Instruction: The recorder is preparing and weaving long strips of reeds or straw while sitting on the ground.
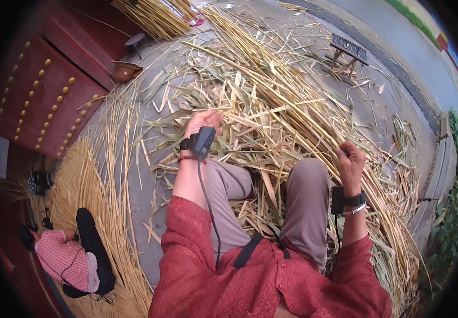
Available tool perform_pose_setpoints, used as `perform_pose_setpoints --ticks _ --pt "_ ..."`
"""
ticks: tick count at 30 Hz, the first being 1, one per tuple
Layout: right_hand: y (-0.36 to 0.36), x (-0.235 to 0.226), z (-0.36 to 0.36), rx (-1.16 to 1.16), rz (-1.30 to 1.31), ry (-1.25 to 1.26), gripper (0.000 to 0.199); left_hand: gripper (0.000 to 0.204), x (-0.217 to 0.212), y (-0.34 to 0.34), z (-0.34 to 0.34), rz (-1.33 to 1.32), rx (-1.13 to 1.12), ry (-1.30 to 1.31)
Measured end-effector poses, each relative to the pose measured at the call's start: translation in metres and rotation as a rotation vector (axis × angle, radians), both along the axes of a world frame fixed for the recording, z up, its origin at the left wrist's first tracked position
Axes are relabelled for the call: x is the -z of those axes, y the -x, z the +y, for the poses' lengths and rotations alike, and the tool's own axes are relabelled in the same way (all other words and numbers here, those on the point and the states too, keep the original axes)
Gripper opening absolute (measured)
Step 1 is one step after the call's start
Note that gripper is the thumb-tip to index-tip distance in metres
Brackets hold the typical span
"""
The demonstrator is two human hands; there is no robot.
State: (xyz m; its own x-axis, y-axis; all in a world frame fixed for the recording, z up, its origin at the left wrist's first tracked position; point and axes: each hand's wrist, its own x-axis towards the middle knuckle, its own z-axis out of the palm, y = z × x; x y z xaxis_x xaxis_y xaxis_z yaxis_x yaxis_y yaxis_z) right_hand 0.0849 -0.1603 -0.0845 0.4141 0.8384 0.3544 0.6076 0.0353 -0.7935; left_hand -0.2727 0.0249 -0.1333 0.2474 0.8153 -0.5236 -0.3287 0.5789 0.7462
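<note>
Red shirt (239, 289) nearest; long stalks (298, 117) just beside curled right fingers (346, 150).

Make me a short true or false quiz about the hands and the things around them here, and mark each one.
1. The left hand is clenched in a tight fist. False: its fingers are extended.
2. The right hand has its fingers curled, next to the long stalks. True, though whether it grips one is unclear.
3. Those stalks stand upright. False: they lie slantwise across the heap of dry leaves.
4. A red beaded bracelet is on the left wrist. True.
5. The door at the left is plain blue. False: it is dark red with rows of gold studs.
</note>
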Motion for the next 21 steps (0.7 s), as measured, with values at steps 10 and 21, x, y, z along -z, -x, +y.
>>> perform_pose_setpoints --ticks 10,21 --pt "0.009 -0.002 -0.008 0.012 -0.015 0.014 0.004 0.042 -0.043 -0.123 -0.047 0.092 0.605 -0.537" --pt "-0.016 -0.007 -0.044 0.092 -0.252 0.113 0.009 0.033 -0.031 -0.203 -0.057 -0.261 0.339 -0.46"
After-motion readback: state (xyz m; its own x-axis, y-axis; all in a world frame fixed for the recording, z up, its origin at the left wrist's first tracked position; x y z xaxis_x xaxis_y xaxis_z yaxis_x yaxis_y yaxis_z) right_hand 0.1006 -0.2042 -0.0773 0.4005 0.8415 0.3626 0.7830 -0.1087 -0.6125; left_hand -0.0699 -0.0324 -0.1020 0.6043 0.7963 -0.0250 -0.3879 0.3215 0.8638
